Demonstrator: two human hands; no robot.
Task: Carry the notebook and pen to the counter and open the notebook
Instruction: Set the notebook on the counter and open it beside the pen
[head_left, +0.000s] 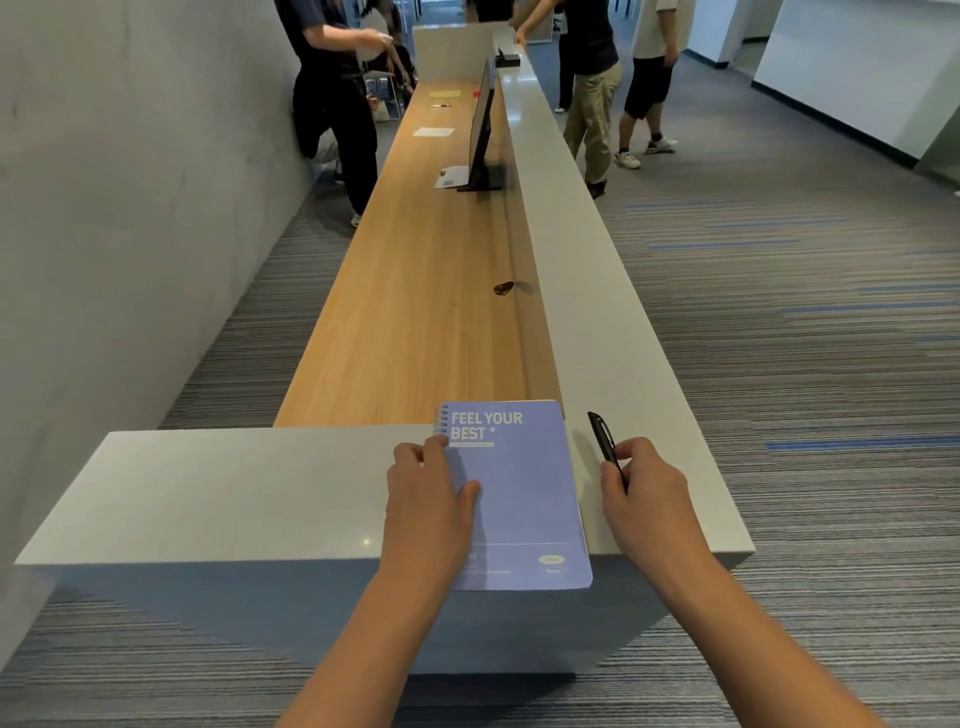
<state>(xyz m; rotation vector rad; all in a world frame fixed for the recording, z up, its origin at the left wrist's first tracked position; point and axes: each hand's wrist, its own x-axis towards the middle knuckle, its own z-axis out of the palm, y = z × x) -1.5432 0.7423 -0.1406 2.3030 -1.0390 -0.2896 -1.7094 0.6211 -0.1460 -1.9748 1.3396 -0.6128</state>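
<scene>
Resting the closed notebook (514, 493) on the near end of the white counter (208, 493), near edge overhanging, we have our left hand (428, 499) pinching its spiral side. Our right hand (641, 488) grips the pen (605, 447) just right of it. Carrying looks done; next we must lift the cover. Beyond runs a wooden desk (415, 312) with a monitor (483, 135); people stand far off on striped carpet (805, 312).

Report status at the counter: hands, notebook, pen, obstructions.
Left hand on closed notebook, spiral side, near edge overhanging the counter. Right hand holds pen. Cover not yet opened. Nothing in the way.
</scene>
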